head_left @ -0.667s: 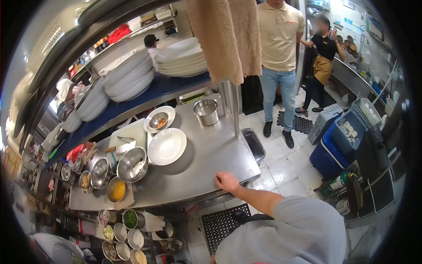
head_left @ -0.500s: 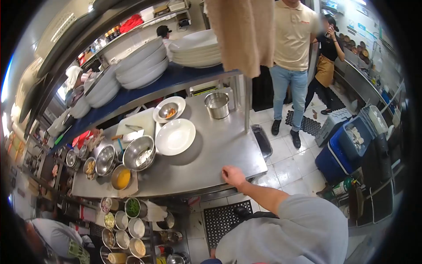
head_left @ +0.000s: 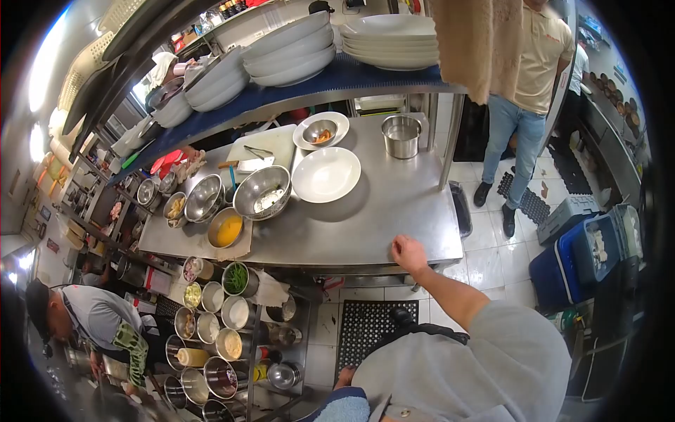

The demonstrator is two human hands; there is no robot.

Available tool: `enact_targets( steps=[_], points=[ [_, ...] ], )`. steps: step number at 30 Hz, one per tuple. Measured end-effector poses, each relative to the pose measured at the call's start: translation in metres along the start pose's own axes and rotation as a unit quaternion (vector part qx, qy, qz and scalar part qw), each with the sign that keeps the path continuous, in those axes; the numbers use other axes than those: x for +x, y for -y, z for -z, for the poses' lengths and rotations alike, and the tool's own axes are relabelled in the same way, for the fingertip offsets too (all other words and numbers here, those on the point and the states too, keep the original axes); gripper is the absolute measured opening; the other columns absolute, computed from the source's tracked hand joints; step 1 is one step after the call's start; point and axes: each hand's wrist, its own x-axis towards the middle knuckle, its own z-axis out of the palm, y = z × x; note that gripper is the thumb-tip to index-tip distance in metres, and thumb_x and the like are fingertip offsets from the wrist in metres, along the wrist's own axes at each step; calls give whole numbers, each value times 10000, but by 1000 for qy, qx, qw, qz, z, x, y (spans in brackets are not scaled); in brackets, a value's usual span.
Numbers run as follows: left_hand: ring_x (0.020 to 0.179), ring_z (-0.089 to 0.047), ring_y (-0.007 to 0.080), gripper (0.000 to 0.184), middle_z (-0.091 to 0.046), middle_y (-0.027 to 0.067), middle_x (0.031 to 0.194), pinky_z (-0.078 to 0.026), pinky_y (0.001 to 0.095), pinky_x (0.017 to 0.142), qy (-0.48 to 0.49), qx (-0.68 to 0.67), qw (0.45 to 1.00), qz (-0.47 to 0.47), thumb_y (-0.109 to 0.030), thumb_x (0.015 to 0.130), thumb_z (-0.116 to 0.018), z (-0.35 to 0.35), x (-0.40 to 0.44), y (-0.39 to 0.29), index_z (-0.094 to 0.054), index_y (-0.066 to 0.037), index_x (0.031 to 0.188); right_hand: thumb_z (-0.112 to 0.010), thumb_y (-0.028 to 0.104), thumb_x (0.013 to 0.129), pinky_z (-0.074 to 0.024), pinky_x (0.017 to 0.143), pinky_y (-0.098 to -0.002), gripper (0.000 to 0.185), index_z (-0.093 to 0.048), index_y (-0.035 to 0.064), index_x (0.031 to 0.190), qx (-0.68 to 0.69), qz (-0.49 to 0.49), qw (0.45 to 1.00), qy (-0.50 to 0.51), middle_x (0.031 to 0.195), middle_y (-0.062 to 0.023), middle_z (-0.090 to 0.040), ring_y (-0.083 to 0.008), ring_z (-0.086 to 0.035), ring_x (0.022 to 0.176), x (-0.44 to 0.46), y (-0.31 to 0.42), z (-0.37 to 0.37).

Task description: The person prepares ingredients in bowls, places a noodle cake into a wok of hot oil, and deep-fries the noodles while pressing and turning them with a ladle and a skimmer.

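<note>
Big white bowls [head_left: 292,56] sit in piles on a blue shelf [head_left: 335,80]. Flat white plates [head_left: 389,43] are piled up next to them. A fuzzy tan cloth [head_left: 478,46] hangs near the plates. A person in a cream shirt [head_left: 541,60] and blue jeans [head_left: 515,135] stands by a bumpy black mat [head_left: 526,200]. A blue box [head_left: 553,271] is on the floor at the right. Low on the left, a person in a black cap [head_left: 38,302] bends down near some metal pots. One pot holds green bits [head_left: 237,278].
</note>
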Motion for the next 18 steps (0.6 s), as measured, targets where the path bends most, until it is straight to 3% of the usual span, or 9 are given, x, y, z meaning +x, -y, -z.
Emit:
enact_targets(
  steps=[2,5,11,14,17,18],
  points=[
    [1032,-615,375,439,-649,228,1079,-477,420,891,-21,-13,1000,15,-402,825,-585,0,-7,1,-654,-39,1062,-615,123,761,-504,622,-443,71,-569,77,789,7,2,1000,-3,753,-107,-611,-331,-612,703,0,1,0],
    [1014,-619,387,432,-664,219,1045,-483,424,876,-42,47,997,-43,-401,818,-592,-3,-22,-9,-660,-41,1047,-603,96,774,-509,613,-410,64,-600,72,833,14,1,1000,-12,740,-115,-627,-305,-620,669,1,0,1],
    [1012,-622,382,430,-666,216,1041,-485,421,873,-50,42,997,-43,-401,818,-593,2,-31,-10,-662,-43,1047,-620,120,809,-504,605,-334,169,-644,62,966,281,-195,939,-27,706,-101,-657,-220,-639,637,12,-50,-23],
    [1011,-623,380,429,-667,214,1040,-486,420,872,-53,44,997,-34,-401,819,-593,6,-33,-5,-663,-45,1047,-639,131,803,-505,615,-327,192,-646,55,979,347,-301,886,66,712,-95,-657,-218,-634,640,24,-57,-15],
    [1010,-625,377,428,-668,213,1038,-487,418,871,-63,50,996,-24,-401,819,-594,12,-39,-1,-664,-46,1048,-630,111,802,-513,640,-339,229,-650,56,1023,159,-173,963,130,714,-101,-654,-224,-632,653,43,-29,-4],
    [1009,-625,377,428,-668,212,1037,-487,417,870,-68,53,996,-24,-401,819,-594,14,-38,-4,-664,-47,1048,-631,114,808,-515,654,-331,261,-642,48,1060,154,-123,971,136,726,-97,-650,-207,-631,671,56,-18,-7]
  ],
)
